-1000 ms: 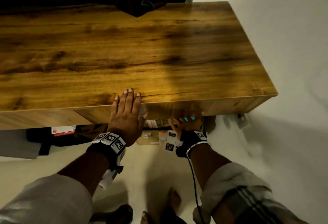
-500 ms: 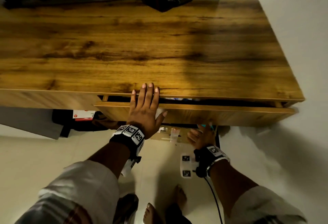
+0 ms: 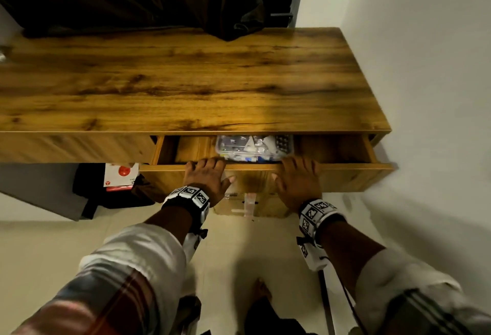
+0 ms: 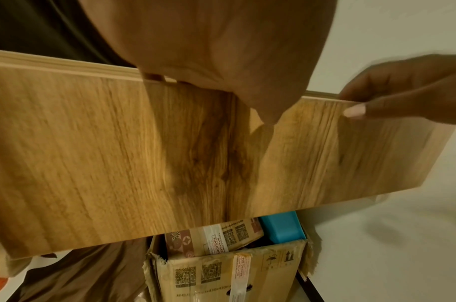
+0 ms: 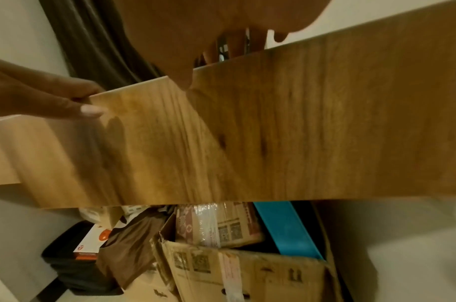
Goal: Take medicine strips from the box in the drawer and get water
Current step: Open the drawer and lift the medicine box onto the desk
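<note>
With your left hand point(image 3: 208, 177) and right hand point(image 3: 299, 179) both hooked over the drawer point(image 3: 345, 167) front, the clear box point(image 3: 252, 147) sits inside at the middle; yank hard and it may slide or spill strips

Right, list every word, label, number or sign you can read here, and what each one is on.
"WARNING": white tape on the patterned brown package inside the torn cardboard carton.
Umbrella and upward-arrows handling signs: printed on that carton's front.
QR codes and small print on carton and package: too small to read.
Red-and-white box under the wooden desk: logo only, text blurred.
</note>
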